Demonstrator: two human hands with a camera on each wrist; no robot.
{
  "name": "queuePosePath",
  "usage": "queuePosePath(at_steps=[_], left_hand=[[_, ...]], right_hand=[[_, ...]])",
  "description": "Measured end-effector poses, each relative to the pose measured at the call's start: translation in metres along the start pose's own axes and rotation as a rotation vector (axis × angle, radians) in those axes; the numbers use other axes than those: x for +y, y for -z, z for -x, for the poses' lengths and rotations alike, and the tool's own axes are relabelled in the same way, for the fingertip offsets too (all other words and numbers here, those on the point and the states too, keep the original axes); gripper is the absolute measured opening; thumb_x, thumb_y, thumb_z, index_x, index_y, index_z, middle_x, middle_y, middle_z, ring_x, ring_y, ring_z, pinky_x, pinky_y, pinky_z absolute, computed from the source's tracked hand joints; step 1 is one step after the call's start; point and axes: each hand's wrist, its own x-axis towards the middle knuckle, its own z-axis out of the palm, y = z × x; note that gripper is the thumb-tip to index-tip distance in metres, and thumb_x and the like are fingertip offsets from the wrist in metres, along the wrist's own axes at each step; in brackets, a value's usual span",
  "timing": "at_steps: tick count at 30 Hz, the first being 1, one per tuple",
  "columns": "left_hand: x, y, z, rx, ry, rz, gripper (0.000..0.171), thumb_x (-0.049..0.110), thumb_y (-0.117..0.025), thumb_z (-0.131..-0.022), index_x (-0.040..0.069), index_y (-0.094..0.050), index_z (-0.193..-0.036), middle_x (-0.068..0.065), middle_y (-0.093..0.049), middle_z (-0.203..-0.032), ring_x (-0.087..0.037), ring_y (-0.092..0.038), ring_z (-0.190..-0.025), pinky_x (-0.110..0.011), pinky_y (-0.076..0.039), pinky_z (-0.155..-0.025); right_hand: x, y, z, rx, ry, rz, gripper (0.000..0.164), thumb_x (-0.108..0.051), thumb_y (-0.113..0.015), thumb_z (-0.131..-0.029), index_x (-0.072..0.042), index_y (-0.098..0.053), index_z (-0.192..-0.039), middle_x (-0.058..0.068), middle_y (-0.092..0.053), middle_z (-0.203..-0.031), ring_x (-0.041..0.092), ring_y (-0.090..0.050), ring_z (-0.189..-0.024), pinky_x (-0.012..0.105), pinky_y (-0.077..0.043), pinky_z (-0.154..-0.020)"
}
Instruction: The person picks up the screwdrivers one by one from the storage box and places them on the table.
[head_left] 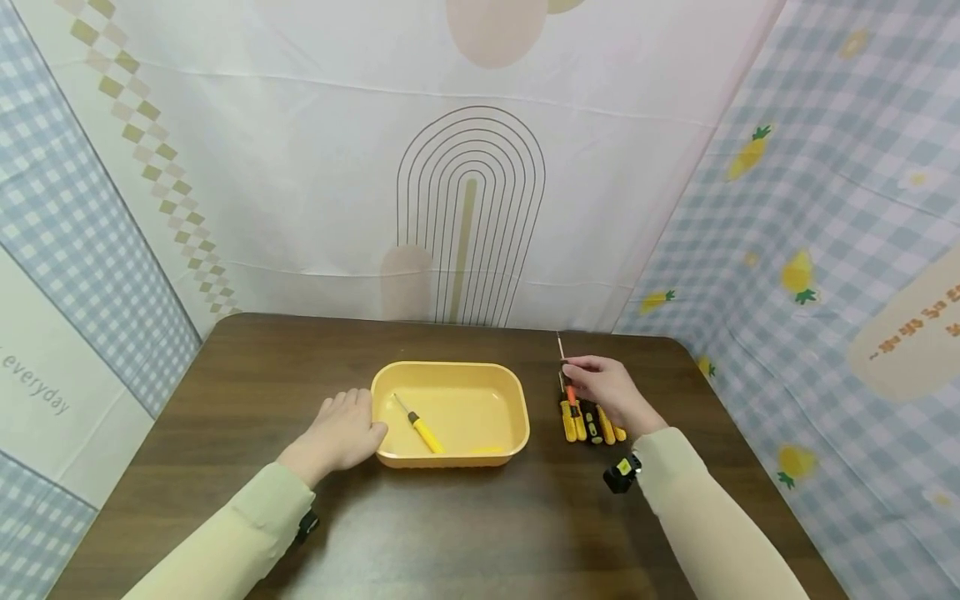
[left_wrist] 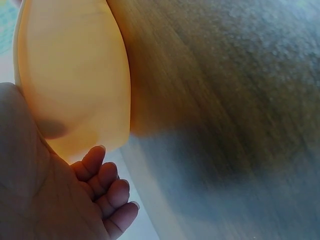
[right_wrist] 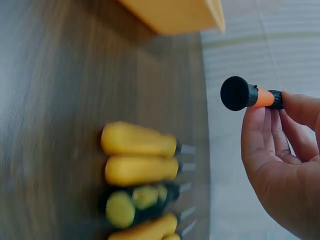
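In the head view, my left hand (head_left: 341, 429) holds the left end of a yellow plastic bin (head_left: 517, 400), its thumb at the rim. The left wrist view shows loosely bent fingers (left_wrist: 107, 187) against the outside of its wall. A yellow-handled screwdriver (head_left: 426, 432) lies slantwise inside the bin; a yellow shape (head_left: 487, 450) is mostly hidden by the front wall. My right hand (head_left: 606, 387) pinches a small screwdriver (right_wrist: 264, 98) with an orange and black handle, raised above the table, shaft pointing away. Below it lie several screwdrivers (right_wrist: 142, 171) with yellow or black-and-yellow handles, side by side.
The dark wooden table (head_left: 465, 533) ends at a white patterned curtain (head_left: 315, 192) behind. Checked cloth (head_left: 810, 200) hangs along the right side, and more hangs at the left. A black wrist camera (head_left: 621, 473) sits at my right cuff.
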Motion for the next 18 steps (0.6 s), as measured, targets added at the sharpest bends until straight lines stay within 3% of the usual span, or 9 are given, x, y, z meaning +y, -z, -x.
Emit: queuePosePath(at_steps=[10,18], left_hand=[[0.001,0.001,0.001,-0.005,0.001,0.005,0.041,0.033,-0.051,-0.088,-0.003,-0.048,-0.106,-0.009,-0.044,-0.089,-0.027,-0.042,-0.083,-0.041,-0.033,-0.074],[0.002,0.002,0.001,-0.013,0.010,0.007,0.040,0.033,-0.051,-0.089,-0.003,-0.048,-0.107,-0.009,-0.044,-0.089,-0.027,-0.042,-0.084,-0.042,-0.033,-0.074]], right_hand=[[0.030,0.041,0.000,0.070,-0.080,0.004,0.050,-0.025,-0.060,-0.096,0.005,-0.048,-0.134,0.021,-0.048,-0.132,0.033,-0.052,-0.118,0.038,-0.049,-0.090],[0.045,0.053,0.000,0.155,-0.102,0.026,0.048,-0.024,-0.060,-0.095,0.007,-0.050,-0.131,0.017,-0.053,-0.121,0.022,-0.057,-0.101,0.036,-0.050,-0.087]])
